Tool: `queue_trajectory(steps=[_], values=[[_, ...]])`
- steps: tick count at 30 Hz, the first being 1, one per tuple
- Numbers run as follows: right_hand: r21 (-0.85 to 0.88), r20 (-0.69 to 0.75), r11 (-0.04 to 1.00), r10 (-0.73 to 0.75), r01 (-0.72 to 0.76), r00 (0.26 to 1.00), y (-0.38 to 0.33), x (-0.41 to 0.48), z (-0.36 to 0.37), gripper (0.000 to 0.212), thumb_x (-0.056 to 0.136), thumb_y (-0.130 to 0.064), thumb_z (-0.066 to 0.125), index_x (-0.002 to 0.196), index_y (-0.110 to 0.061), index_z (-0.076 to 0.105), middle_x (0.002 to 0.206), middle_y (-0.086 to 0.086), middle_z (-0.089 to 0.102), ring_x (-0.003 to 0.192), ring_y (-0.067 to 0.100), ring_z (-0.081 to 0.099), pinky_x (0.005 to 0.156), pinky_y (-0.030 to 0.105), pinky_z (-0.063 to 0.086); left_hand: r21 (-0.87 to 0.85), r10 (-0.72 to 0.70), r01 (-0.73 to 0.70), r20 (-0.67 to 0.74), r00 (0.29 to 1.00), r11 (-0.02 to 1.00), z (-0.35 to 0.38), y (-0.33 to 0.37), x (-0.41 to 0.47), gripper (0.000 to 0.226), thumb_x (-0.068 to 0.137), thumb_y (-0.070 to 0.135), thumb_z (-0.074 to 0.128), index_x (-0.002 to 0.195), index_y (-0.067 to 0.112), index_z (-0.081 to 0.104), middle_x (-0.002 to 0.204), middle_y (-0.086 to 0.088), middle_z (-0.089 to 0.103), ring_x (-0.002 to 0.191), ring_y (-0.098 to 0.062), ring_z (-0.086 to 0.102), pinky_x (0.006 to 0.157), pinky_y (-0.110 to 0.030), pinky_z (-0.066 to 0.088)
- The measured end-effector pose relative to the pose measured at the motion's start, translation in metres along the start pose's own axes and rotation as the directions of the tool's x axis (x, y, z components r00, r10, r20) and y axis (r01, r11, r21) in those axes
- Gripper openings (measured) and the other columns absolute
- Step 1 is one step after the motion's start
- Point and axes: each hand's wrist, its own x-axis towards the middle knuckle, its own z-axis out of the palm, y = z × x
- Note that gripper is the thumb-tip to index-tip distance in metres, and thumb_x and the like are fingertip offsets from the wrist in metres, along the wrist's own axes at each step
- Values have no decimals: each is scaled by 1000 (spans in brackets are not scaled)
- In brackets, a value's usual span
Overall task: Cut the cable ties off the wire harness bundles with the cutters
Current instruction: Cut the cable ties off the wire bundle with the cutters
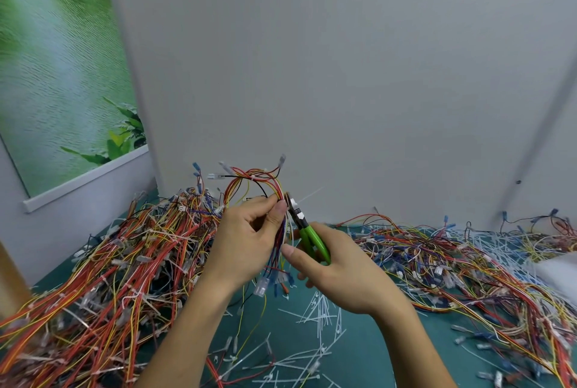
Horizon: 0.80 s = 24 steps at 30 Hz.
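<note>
My left hand (246, 237) pinches a looped wire harness bundle (249, 183) of red, yellow and black wires, held up above the green mat (368, 353). My right hand (337, 275) grips green-handled cutters (312, 239). Their dark jaws (292, 204) sit against the bundle just right of my left thumb, at a white cable tie whose tail (309, 195) sticks out to the upper right. The bundle's lower ends with clear connectors (261, 286) hang between my wrists.
A big heap of tied harnesses (103, 272) covers the left of the mat. Loose wires (468, 265) spread over the right. Cut white ties (318, 315) litter the mat below my hands. A grey wall stands behind, and a green poster (56, 75) hangs at left.
</note>
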Motion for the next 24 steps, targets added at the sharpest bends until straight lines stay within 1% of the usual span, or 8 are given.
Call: queue_trajectory(steps=[3,5,8,11,13,19,22,24], values=[[-15,-51,1000,-17,16,999,3,2,3,27,96,-56,63,89,-30,57,78,-11,64,72,11,66,69,35,57,-25,15,-16,-18,1000,1000,1,-1,1,24,99,37,59,99,19,74,81,-12,68,78,-34,62,68,-53,52],[-43,-135,997,-64,59,989,2,3,6,32,97,-54,63,80,-28,54,68,-17,57,59,7,52,56,17,40,-74,26,-30,-52,998,997,2,1,1,15,97,35,61,98,31,76,80,-12,67,71,-32,60,65,-53,52],[-22,-205,996,-85,82,975,-1,5,9,35,96,-53,64,78,-25,54,64,-19,54,56,7,46,54,14,36,-172,29,-49,-114,993,984,3,6,1,13,95,34,67,90,42,76,82,-11,71,68,-13,63,64,-48,58],[-9,-233,994,-104,105,967,-3,5,11,33,97,-52,64,78,-27,54,63,-19,54,56,7,45,54,14,36,-192,16,-53,-191,982,980,6,7,-1,13,92,35,73,91,47,75,79,7,77,68,-9,70,62,-30,61],[-5,-240,993,-119,121,964,-4,4,13,32,98,-51,64,75,-31,51,64,-19,54,55,7,45,54,15,36,-209,4,-52,-227,974,976,7,7,-1,11,89,36,75,92,47,75,80,10,77,70,-9,73,64,-22,59],[4,-179,994,-107,110,978,-4,3,10,25,99,-45,65,85,-25,57,68,-17,58,58,7,51,55,17,41,-227,-28,-24,-224,974,973,5,5,-1,9,87,37,75,91,45,75,80,8,78,72,-17,75,67,-37,64],[-5,-152,998,-69,69,986,-4,3,9,21,100,-40,63,89,-23,55,73,-5,61,64,16,63,63,38,55,-242,-49,-1,-201,978,970,6,8,-1,11,87,35,75,90,46,76,80,8,78,73,-18,76,69,-40,64],[-6,-161,997,-80,80,984,-5,2,10,23,101,-36,62,84,-26,51,69,-7,59,57,11,63,57,34,54,-254,-65,14,-196,978,967,6,9,-1,11,87,36,75,89,47,76,78,7,78,70,-15,73,69,-40,61]])
